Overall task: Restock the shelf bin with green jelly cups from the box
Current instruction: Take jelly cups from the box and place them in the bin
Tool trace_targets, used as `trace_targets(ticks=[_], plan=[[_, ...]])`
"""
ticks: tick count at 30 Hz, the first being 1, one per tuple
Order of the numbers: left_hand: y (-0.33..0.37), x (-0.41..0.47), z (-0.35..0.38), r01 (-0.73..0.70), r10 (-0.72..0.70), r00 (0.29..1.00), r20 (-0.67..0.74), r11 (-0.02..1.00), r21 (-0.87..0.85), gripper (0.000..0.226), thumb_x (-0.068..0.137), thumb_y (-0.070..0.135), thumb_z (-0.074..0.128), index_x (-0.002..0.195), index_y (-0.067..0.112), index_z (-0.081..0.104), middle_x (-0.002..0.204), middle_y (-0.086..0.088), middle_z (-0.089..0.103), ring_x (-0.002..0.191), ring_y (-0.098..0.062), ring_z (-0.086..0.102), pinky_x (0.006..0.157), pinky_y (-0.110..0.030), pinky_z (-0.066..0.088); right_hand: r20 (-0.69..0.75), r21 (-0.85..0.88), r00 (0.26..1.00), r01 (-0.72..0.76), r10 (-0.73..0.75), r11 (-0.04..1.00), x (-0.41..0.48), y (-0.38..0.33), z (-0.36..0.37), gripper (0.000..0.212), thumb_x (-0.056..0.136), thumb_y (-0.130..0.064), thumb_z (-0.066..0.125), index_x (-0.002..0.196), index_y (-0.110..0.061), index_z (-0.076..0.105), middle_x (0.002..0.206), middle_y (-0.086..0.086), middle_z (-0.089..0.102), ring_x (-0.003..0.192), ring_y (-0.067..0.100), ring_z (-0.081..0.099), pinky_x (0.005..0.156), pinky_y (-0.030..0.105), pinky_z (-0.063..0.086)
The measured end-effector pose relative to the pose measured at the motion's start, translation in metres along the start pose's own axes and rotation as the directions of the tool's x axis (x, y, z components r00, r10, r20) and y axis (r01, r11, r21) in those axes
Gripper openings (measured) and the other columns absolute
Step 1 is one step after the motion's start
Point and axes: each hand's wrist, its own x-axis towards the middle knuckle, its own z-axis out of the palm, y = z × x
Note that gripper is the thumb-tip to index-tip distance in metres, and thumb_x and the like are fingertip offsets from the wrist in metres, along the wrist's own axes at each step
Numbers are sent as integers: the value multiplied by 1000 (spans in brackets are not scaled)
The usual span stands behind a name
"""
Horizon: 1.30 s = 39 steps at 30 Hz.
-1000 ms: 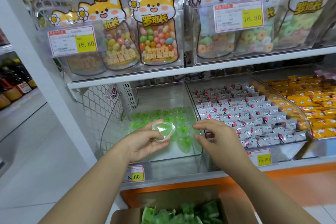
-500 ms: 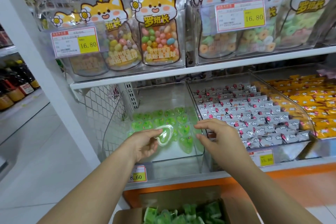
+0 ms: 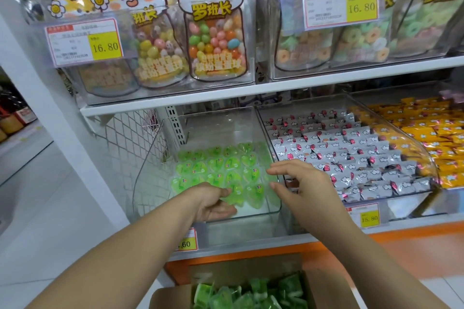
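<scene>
- Left hand is down inside the front of the clear shelf bin, reaching in over the low front wall.
- Its thumb and fingers are curled loosely either side of one front cup. The thumb tip is right at the cup's edge, but whether it has a real hold on it I cannot tell.
- Right hand hangs above the bin's right wall with its fingers relaxed and spread, carrying nothing.
- The green jelly cups lie in neat rows on the bin floor. They fill the front part, and the back of the bin floor shows bare.
- Down at the bottom edge is the cardboard box, flaps open, with more boxed cups heaped inside in a jumble.
- A yellow price tag peeks out beside the left forearm on the shelf edge.
- The next bin on the right holds rows of silver-wrapped sweets, with yellow-wrapped sweets beyond.
- On the shelf above stand cartoon-dog candy pouches in clear bins.
</scene>
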Motion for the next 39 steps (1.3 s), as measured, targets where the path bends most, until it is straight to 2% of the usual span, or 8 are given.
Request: trace_targets(ticks=[7,10,14,19,26,34,36,39], plan=[[0,-4,-1,-87,140,987,-79,875,476,38,97,32,51,73,3,60,58,-5,65,40,-13,48,46,-19,39,0,-6,1000,4,-4,1000,0,-1,0,21,83,-12,67,102,-22,71,101,-22,55,105,6,55,97,31,45],[-1,-4,-3,-149,216,974,-76,849,508,32,92,22,60,64,8,56,44,-2,58,37,-11,51,41,-16,42,-1,-6,1000,0,0,1000,1,-1,0,21,83,-12,67,101,-21,71,101,-21,56,105,6,55,97,31,45],[-3,-4,-9,-218,316,944,-100,819,532,25,81,21,74,76,16,50,66,-5,60,58,-15,61,50,-21,44,12,-10,1000,-5,5,1000,0,-2,-1,22,83,-12,66,103,-22,70,103,-21,55,107,6,54,99,31,44],[-3,-4,-12,-279,405,911,-73,739,613,25,75,19,79,70,16,55,57,1,61,48,-4,58,46,-14,39,15,-13,1000,-4,4,1000,0,-3,-1,22,83,-13,66,103,-22,70,103,-21,55,108,6,54,99,31,43],[-2,-2,-10,-287,427,904,-39,670,685,23,75,23,79,60,18,61,58,4,64,56,-3,57,73,-21,49,13,-17,1000,-5,5,1000,0,-3,-1,22,83,-13,67,103,-23,70,103,-22,55,108,6,54,99,31,43],[0,-8,-11,-253,446,893,-53,597,761,25,75,29,78,59,20,60,61,4,62,69,-14,60,75,-26,51,18,-43,1000,12,-11,999,-4,-4,-2,23,84,-15,66,105,-23,69,105,-22,54,108,5,51,97,19,40],[1,-19,-14,-238,515,853,-81,523,818,26,74,35,77,63,23,56,68,5,61,75,-17,61,73,-27,49,-1,-99,998,60,-60,993,-11,-7,0,23,84,-14,67,105,-22,69,108,-16,57,108,4,47,93,8,30],[-5,-54,-17,-332,690,717,-99,463,822,21,79,36,72,72,28,54,78,10,62,80,-12,61,74,-27,48,-76,-143,977,189,-202,971,-26,-10,2,19,79,-9,70,97,-17,72,104,-6,65,103,13,53,91,19,35]])
